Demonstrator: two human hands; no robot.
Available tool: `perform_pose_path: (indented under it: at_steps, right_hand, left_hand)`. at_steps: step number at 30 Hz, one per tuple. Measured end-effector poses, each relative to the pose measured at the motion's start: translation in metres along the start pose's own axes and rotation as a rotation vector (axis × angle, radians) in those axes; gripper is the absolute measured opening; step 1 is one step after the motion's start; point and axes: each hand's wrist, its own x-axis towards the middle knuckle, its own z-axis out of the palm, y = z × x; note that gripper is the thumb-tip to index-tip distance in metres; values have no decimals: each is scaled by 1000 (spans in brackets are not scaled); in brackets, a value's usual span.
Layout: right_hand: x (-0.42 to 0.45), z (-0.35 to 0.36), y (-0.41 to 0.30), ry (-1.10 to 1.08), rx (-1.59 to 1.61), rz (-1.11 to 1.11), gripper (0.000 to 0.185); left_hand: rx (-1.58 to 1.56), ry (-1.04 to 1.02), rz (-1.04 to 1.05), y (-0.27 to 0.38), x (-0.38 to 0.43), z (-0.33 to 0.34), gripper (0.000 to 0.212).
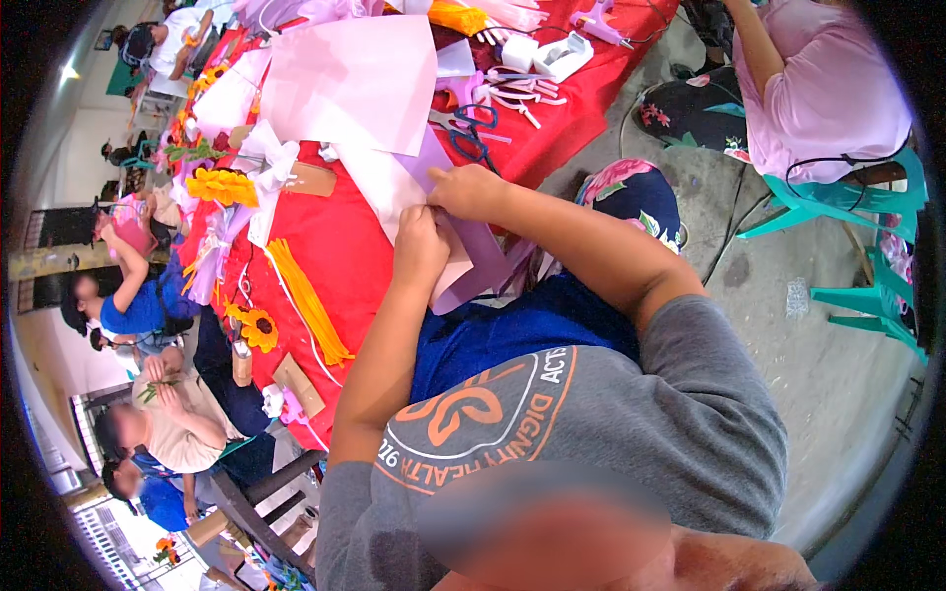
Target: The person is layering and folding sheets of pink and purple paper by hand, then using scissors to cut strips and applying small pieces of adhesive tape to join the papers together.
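Both my hands are at the near edge of a table, close together on layered wrapping paper. My left hand is closed, fingers pinching the edge of the sheets. Just beyond it, my right hand grips the same paper, its fingertips almost touching the left. A lilac sheet hangs below my hands toward my lap, with a pale pink layer inside it. White paper runs from my fingers up the table. A large pale pink sheet lies above that. The fold between my fingers is partly hidden.
On the red tablecloth lie blue-handled scissors, orange pipe cleaners, an orange flower and a tape dispenser. A lilac glue gun with a cord is far right. One person sits at right; several others are at left.
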Motion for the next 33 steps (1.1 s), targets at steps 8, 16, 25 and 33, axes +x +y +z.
perform_pose_path:
  at_steps: [8, 16, 25, 33]
  right_hand:
    - [-1, -5, 4, -6, 121, 37, 26]
    - [1, 6, 19, 66, 367, 77, 29]
    - [1, -2, 21, 16, 299, 33, 27]
    - [1, -10, 22, 30, 282, 91, 22]
  left_hand:
    - [31, -44, -31, -3, -3, -2, 25]
    - [44, 11, 44, -2, -11, 0, 33]
    - [8, -27, -17, -2, -7, -1, 39]
    - [25, -21, 14, -3, -6, -1, 33]
